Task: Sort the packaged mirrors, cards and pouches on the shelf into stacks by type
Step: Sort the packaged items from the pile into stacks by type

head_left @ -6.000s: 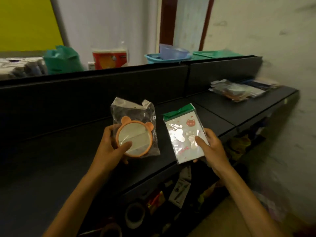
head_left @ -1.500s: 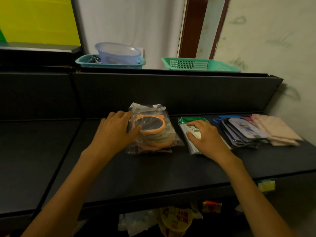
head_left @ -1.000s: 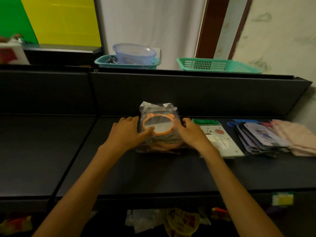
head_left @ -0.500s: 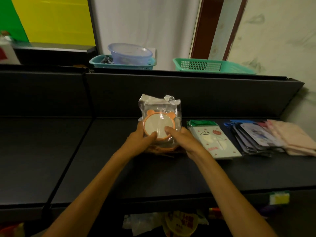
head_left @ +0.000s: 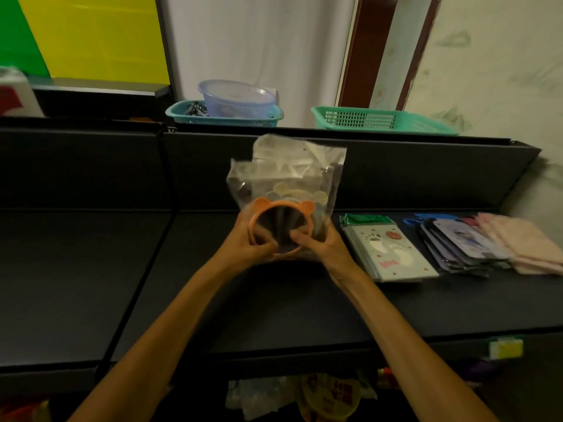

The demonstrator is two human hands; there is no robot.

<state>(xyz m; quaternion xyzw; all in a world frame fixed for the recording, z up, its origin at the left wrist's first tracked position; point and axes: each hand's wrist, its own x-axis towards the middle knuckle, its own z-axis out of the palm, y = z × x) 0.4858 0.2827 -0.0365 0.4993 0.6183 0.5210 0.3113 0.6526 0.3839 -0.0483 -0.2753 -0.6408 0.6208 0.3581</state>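
Both hands are holding up a bundle of packaged mirrors (head_left: 286,205) above the black shelf (head_left: 274,306). The left hand (head_left: 248,243) is gripping the bundle from the left side and the right hand (head_left: 323,246) from the right side, with both thumbs pressing on the face of the front mirror. The bundle is standing nearly upright between the hands, with its clear bags rising above the fingers in front of the shelf's back panel.

The front mirror is having an orange round frame with two small ears. Behind it at least one more mirror with a pale frame is showing through the plastic; the exact number in the bundle I cannot tell.

On the shelf, just to the right of the right hand, one stack of cards (head_left: 388,248) with green tops is lying flat. Its top card is showing paw prints, a small bear face and a red word too small to read. Next to it one stack of greyish-blue packets (head_left: 457,248) is lying, and at the far right one stack of pink pouches (head_left: 521,242).

Above the back panel two green baskets are standing: the left basket (head_left: 185,112) is carrying a clear plastic bowl (head_left: 237,97), and the right basket (head_left: 380,120) is standing beside it.
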